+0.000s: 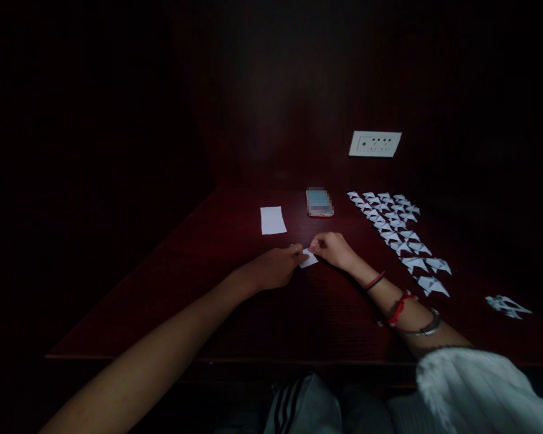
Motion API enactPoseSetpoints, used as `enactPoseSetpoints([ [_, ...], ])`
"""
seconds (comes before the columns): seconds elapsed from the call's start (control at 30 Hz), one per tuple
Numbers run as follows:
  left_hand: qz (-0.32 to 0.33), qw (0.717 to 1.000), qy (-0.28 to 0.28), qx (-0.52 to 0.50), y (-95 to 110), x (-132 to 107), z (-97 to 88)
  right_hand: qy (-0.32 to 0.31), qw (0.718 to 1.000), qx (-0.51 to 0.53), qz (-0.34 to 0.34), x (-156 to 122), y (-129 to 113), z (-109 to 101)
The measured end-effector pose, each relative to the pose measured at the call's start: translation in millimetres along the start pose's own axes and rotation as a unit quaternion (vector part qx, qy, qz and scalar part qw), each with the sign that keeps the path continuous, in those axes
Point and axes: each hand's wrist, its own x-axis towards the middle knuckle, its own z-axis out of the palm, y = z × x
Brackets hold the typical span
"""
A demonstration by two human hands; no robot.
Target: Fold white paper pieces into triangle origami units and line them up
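Note:
A small folded piece of white paper (309,260) lies low over the dark red table between my hands. My left hand (276,267), a ring on one finger, grips its left side with thumb and fingers. At the paper's upper right edge, my right hand (337,249) is closed in a pinch on it. Fingers cover part of the paper, so its exact folds are hard to see. Just beyond my left hand rests a flat white paper sheet (273,220). A phone (320,202) with a blurred screen lies farther back.
Several folded white paper pieces (429,285) stand in rows along the right side of the table (199,289). Another cut or folded paper item (508,306) sits near the right front. A white socket panel (374,144) is on the back wall.

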Motion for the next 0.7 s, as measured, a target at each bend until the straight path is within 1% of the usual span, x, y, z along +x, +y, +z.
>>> enactPoseSetpoints([
  [0.17, -0.010, 1.000, 0.001, 0.004, 4.2, 0.7, -1.3, -0.003, 1.000, 0.001, -0.006, -1.5, -1.6, -0.6],
  [0.37, -0.026, 0.998, 0.008, 0.047, 4.7, 3.5, 5.0, -0.012, 1.000, 0.006, -0.003, -0.8, 0.5, -0.2],
  [0.5, -0.020, 0.999, 0.013, 0.028, 4.1, 4.0, 5.3, -0.013, 1.000, 0.006, -0.005, -0.4, 1.1, -0.3],
  [0.63, -0.017, 1.000, 0.014, -0.003, 4.4, 2.8, 2.1, -0.011, 1.000, 0.009, -0.014, -1.1, 0.8, -1.3],
  [0.7, -0.019, 1.000, 0.014, -0.019, 4.8, 2.2, 0.4, -0.020, 0.999, 0.018, -0.021, -1.9, 1.0, -2.4],
])
